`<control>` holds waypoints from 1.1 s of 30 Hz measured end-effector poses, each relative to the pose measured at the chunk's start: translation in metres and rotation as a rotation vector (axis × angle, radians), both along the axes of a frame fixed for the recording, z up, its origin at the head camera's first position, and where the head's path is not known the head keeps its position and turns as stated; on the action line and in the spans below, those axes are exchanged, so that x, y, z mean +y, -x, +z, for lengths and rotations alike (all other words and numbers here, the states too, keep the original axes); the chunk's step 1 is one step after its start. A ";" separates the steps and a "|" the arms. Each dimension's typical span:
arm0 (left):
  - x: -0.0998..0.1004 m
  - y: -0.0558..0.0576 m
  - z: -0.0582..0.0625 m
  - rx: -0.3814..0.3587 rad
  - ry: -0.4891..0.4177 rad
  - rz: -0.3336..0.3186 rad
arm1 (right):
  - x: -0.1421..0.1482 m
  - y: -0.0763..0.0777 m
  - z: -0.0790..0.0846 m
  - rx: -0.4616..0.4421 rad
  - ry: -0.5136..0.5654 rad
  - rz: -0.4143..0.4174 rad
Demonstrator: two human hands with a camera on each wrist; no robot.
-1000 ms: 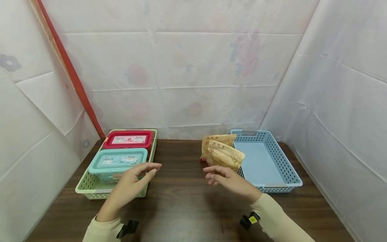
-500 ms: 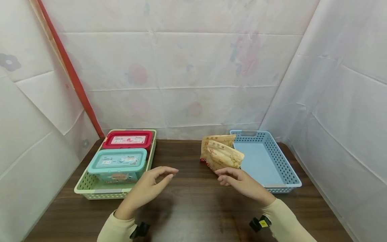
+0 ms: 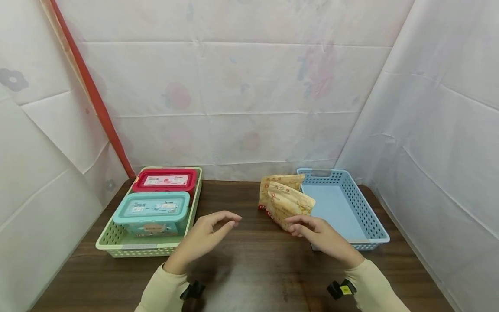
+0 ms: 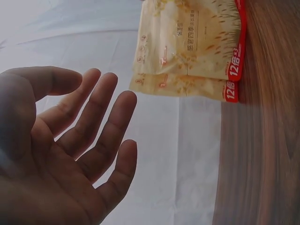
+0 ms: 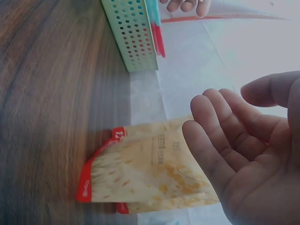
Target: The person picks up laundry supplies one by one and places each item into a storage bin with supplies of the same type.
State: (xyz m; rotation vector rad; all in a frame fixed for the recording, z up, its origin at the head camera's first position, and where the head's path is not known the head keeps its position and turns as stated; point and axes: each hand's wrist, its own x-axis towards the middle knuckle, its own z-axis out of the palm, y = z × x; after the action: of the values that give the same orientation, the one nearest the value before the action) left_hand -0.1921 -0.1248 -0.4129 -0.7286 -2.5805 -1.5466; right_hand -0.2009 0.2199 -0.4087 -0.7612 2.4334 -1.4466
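Two yellow pouches with red bottom edges stand on the table, one partly behind the other. The front pouch (image 3: 290,201) overlaps the near left part of the blue basket in the head view, and the back pouch (image 3: 269,188) shows at its left. My right hand (image 3: 323,236) is nearest to them, fingers loosely bent, holding nothing; its fingertips overlap the front pouch's lower corner. My left hand (image 3: 204,236) hovers over the table to the right of the green basket, palm facing inward and nothing in it. In the left wrist view its fingers (image 4: 103,126) are relaxed and spread.
A green basket (image 3: 132,250) at the left holds a red-lidded box (image 3: 165,178) and a teal box (image 3: 153,210). At the right stands a shallow blue basket (image 3: 339,208). White patterned sheets (image 3: 241,86) enclose the brown table (image 3: 249,268) at the back and sides.
My left hand has moved right, away from the teal box and green basket. My right hand has shifted slightly right and down. The pouches and baskets stay in place.
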 end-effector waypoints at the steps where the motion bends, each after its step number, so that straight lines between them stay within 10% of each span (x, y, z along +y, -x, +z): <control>1: 0.001 0.001 0.000 -0.005 -0.001 -0.002 | 0.001 0.000 0.001 0.007 0.006 -0.003; 33: 0.041 0.069 -0.010 -0.084 -0.066 -0.011 | 0.049 -0.006 0.011 0.106 -0.026 -0.281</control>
State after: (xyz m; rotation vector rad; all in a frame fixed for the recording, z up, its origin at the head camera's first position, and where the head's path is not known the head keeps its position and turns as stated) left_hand -0.2614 -0.0841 -0.4224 -0.6881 -2.5732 -1.6924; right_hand -0.1948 0.2687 -0.3972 -0.5181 2.7242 -1.4986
